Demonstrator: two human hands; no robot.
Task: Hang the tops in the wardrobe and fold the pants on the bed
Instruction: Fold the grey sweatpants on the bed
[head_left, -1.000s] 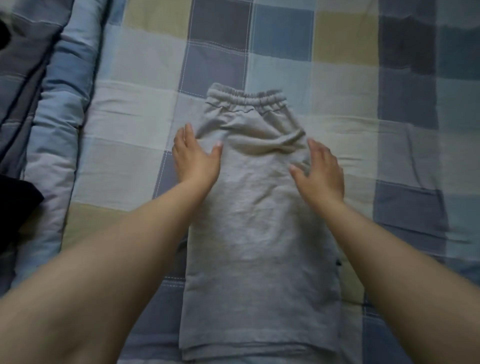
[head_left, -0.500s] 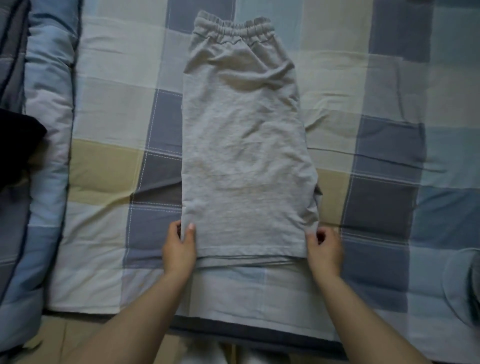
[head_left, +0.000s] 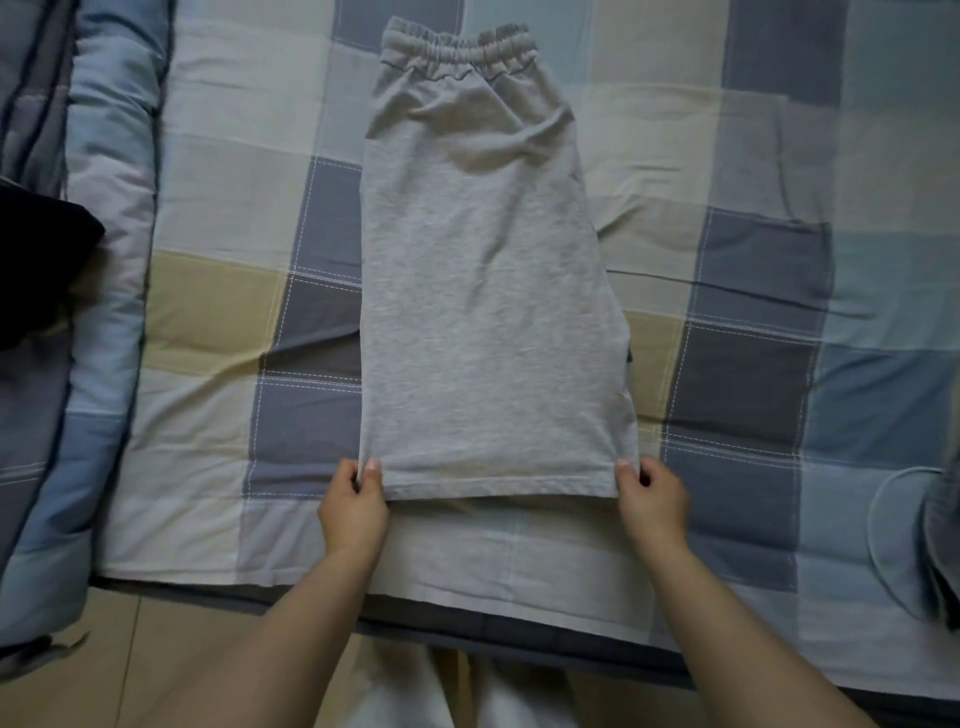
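The pair of light grey jersey shorts (head_left: 488, 291), folded lengthwise, is lying flat on the bed's blue, cream and tan checked sheet (head_left: 218, 306), elastic waistband farthest from the person. The left hand (head_left: 354, 506) is pinching the near left hem corner, and the right hand (head_left: 653, 501) is pinching the near right corner, each grip closed tight on cloth.

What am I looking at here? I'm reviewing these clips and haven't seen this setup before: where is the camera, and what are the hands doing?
No robot here: a person wears one wide-angle camera on the head, looking down at their own bare arms. A pair of grey shorts, folded lengthwise, lies flat on a checked bed sheet, waistband at the far end. The left hand pinches the near left hem corner; the right hand pinches the near right corner. A dark garment sits at the left edge, on a blue quilt.
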